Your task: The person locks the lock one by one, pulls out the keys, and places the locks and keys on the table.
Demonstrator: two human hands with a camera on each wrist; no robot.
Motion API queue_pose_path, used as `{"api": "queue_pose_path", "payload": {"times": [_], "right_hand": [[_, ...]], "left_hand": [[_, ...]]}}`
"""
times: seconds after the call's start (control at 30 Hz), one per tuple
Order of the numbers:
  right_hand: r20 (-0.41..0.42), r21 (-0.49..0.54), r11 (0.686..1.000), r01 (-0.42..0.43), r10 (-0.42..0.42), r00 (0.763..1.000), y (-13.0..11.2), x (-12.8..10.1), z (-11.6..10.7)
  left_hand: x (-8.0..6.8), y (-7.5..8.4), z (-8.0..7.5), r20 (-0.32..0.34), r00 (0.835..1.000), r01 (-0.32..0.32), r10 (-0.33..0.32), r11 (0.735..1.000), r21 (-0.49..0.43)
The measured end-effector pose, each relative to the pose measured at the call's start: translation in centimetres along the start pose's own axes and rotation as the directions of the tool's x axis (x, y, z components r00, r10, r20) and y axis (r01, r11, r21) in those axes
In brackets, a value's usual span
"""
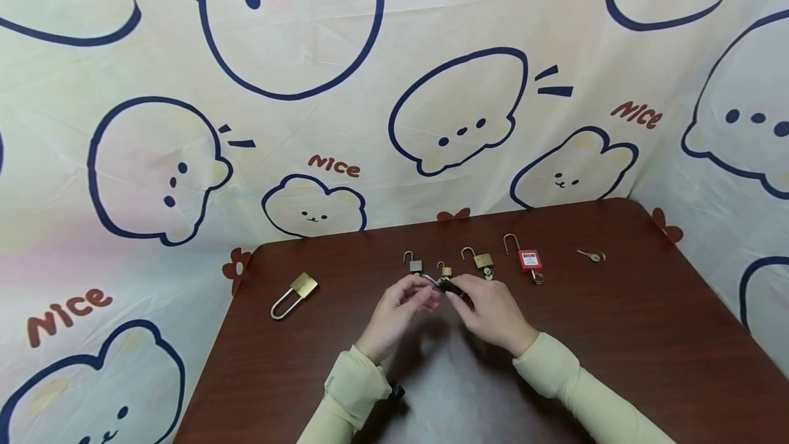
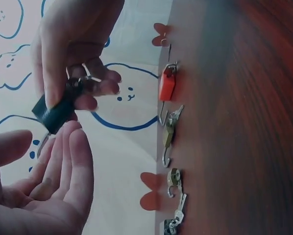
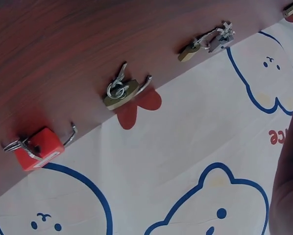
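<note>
Over the middle of the table my right hand grips the dark body of a padlock, its thumb and fingers around it. The same padlock shows dark green-black in the left wrist view, with a key end and ring among the fingers of the right hand. Its curved metal shackle points toward my left hand. That left hand is palm up in its wrist view, fingers nearly straight and right at the shackle, thumb apart. Only an edge of the right hand shows in the right wrist view.
Along the back lie a grey padlock, a small brass padlock, a larger brass padlock and a red padlock, shackles open. Keys lie right; a long-shackle brass padlock lies left on the brown table.
</note>
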State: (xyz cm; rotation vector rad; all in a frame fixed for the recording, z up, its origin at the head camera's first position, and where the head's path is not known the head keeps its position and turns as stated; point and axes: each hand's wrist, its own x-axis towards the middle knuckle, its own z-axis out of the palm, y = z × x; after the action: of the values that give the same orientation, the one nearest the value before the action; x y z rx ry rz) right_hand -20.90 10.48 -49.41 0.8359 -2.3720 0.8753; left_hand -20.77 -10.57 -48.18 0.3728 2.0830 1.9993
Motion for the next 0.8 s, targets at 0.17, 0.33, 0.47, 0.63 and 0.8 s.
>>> {"api": "queue_pose_path", "payload": {"times": [0.17, 0.33, 0.47, 0.63, 0.8], "right_hand": [[0.020, 0.023, 1.000, 0.015, -0.015, 1.000, 0.21, 0.01, -0.36], [0.045, 0.039, 0.998, 0.039, -0.041, 0.998, 0.31, -0.09, -0.46], [0.074, 0.058, 0.998, 0.035, -0.039, 0.996, 0.42, -0.23, -0.45], [0.155, 0.157, 0.986, -0.053, 0.028, 0.987, 0.63, -0.40, -0.42], [0.299, 0.424, 0.874, -0.239, 0.114, 0.947, 0.67, -0.38, -0.76]], "left_hand": [[0.24, 0.24, -0.32, -0.016, 0.998, 0.063, -0.063, 0.998, 0.001], [0.38, 0.29, -0.28, -0.047, 0.992, 0.115, -0.114, 0.993, 0.009], [0.42, 0.24, -0.23, -0.061, 0.992, 0.116, -0.114, 0.993, 0.019], [0.44, 0.29, -0.15, -0.049, 0.996, 0.079, -0.077, 0.996, 0.039], [0.31, 0.50, -0.12, -0.003, 1.000, 0.025, -0.025, 0.998, 0.052]]}}
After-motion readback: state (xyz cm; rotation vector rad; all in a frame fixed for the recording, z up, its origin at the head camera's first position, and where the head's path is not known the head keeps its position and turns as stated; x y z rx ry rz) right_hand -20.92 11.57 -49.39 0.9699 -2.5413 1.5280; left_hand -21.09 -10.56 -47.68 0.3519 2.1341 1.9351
